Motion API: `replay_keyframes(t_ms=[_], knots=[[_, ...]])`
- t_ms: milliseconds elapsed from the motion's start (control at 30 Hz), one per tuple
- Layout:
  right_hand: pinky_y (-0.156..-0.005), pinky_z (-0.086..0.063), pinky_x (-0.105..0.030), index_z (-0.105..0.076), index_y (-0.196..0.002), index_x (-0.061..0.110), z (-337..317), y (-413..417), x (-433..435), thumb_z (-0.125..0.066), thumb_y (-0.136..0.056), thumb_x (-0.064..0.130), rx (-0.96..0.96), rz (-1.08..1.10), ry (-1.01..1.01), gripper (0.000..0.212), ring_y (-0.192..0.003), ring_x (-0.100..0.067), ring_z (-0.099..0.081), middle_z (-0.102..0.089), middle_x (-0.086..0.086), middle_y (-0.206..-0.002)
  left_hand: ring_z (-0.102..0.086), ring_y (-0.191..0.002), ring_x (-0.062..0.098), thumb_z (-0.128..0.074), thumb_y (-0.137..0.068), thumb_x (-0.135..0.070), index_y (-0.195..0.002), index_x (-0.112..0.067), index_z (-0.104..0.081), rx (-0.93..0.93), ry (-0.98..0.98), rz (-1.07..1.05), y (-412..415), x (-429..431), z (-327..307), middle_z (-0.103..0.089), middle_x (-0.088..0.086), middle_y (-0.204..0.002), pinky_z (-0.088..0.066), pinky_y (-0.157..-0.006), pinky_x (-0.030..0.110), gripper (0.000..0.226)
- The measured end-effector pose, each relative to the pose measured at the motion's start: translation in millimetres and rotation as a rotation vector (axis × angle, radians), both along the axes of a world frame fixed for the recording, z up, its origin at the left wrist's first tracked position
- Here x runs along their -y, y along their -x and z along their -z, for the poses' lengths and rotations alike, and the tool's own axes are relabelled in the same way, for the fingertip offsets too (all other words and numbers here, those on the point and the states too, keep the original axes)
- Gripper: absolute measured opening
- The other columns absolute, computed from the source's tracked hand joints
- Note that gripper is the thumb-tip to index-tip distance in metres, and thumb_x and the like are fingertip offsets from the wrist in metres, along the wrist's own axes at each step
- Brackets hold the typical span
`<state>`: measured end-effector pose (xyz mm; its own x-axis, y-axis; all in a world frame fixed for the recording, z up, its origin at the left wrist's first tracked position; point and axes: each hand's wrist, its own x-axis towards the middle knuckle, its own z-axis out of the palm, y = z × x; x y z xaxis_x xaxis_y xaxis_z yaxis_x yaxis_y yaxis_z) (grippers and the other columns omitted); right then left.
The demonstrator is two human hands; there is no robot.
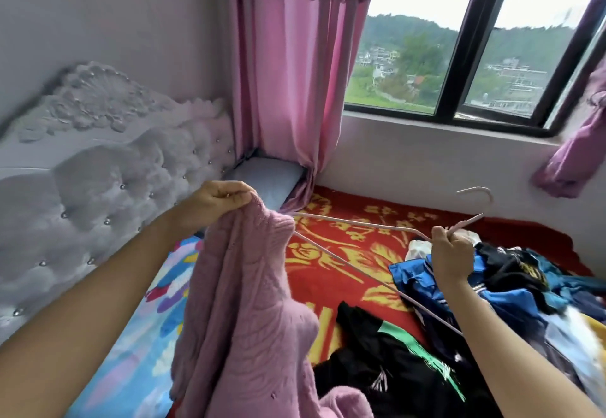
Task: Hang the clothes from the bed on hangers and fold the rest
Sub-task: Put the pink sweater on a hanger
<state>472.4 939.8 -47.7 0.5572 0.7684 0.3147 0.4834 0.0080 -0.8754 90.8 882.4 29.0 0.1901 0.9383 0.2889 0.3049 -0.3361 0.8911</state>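
My left hand (pixel 219 200) pinches the top edge of a pink knitted sweater (pixel 249 312) and holds it up over the bed. My right hand (pixel 451 255) grips a thin pink hanger (pixel 354 222) just below its hook. One end of the hanger reaches into the sweater near my left hand. A black garment with green stripes (pixel 393 365) lies on the bed below the hanger. A pile of blue, black and white clothes (pixel 531 289) sits at the right, partly behind my right hand.
The bed carries a red blanket with yellow patterns (pixel 347 253) and a colourful sheet (pixel 144 329) at the left. A tufted grey headboard (pixel 98 181) stands at the left, a pink curtain (pixel 288 89) and a window (pixel 459 57) behind. A grey pillow (pixel 265 178) lies in the corner.
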Motion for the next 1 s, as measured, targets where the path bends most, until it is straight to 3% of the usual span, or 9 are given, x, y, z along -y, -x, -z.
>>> replay_keyframes(t_ms=[133,300,500,567,633,767,1000], knots=[[-0.057,-0.027,-0.033,-0.052,-0.058,-0.003,21.5,-3.7,10.3,-0.039,-0.074,0.039,0.117,0.034,0.066,0.047,-0.059,-0.026,-0.04,-0.046,-0.011,-0.057,-0.056,-0.068,-0.009,-0.049,-0.092,0.002,-0.083,-0.008,-0.065,0.019,0.044,-0.076,6.9,-1.7,34.7,-0.066,-0.018,-0.068,-0.042,-0.07,0.004,0.021],[-0.056,-0.026,-0.031,-0.041,-0.049,0.007,46.7,12.4,26.0,-0.03,-0.069,0.04,0.322,0.001,0.176,0.041,-0.061,-0.026,-0.043,-0.046,-0.008,-0.055,-0.055,-0.073,-0.01,-0.048,-0.091,0.005,-0.094,-0.003,-0.063,-0.04,0.073,-0.019,14.4,7.8,51.7,-0.061,0.001,-0.084,-0.041,-0.076,0.004,0.017],[-0.051,-0.024,-0.032,-0.033,-0.044,0.009,54.5,39.8,29.3,-0.032,-0.069,0.038,0.265,-0.098,0.141,0.039,-0.049,-0.023,-0.035,-0.037,-0.004,-0.045,-0.057,-0.094,0.014,-0.048,-0.092,0.002,-0.096,-0.004,-0.065,-0.029,0.138,-0.011,31.9,24.2,66.8,-0.065,0.012,-0.099,-0.041,-0.091,0.021,0.019],[-0.048,-0.021,-0.029,-0.029,-0.042,0.012,49.5,46.8,27.0,-0.033,-0.07,0.037,0.277,-0.158,0.122,0.038,-0.046,-0.021,-0.031,-0.032,-0.002,-0.042,-0.059,-0.094,0.011,-0.047,-0.093,0.002,-0.096,-0.002,-0.066,-0.038,0.123,-0.021,36.0,28.1,69.8,-0.067,0.014,-0.101,-0.041,-0.092,0.021,0.02],[-0.047,-0.02,-0.026,-0.029,-0.041,0.014,44.9,51.6,24.8,-0.034,-0.07,0.037,0.331,-0.182,0.11,0.038,-0.042,-0.018,-0.028,-0.029,0.0,-0.039,-0.06,-0.09,0.002,-0.047,-0.093,0.002,-0.095,-0.002,-0.067,-0.025,0.094,-0.061,39.7,33.0,73.6,-0.068,0.011,-0.099,-0.042,-0.088,0.012,0.02],[-0.047,-0.021,-0.025,-0.026,-0.037,0.016,35.9,62.5,18.8,-0.037,-0.07,0.033,0.332,-0.24,0.05,0.039,-0.038,-0.014,-0.024,-0.024,0.007,-0.033,-0.062,-0.084,-0.006,-0.049,-0.092,0.002,-0.088,-0.006,-0.068,0.018,0.068,-0.133,48.0,43.9,81.2,-0.071,-0.009,-0.086,-0.043,-0.082,0.006,0.021],[-0.047,-0.02,-0.025,-0.026,-0.036,0.017,17.1,87.8,8.0,-0.041,-0.068,0.03,0.265,-0.351,-0.021,0.038,-0.039,-0.014,-0.024,-0.024,0.006,-0.034,-0.059,-0.074,-0.008,-0.05,-0.092,0.003,-0.08,-0.011,-0.066,0.053,0.075,-0.252,58.1,52.3,90.7,-0.065,-0.002,-0.083,-0.043,-0.079,0.006,0.024]])
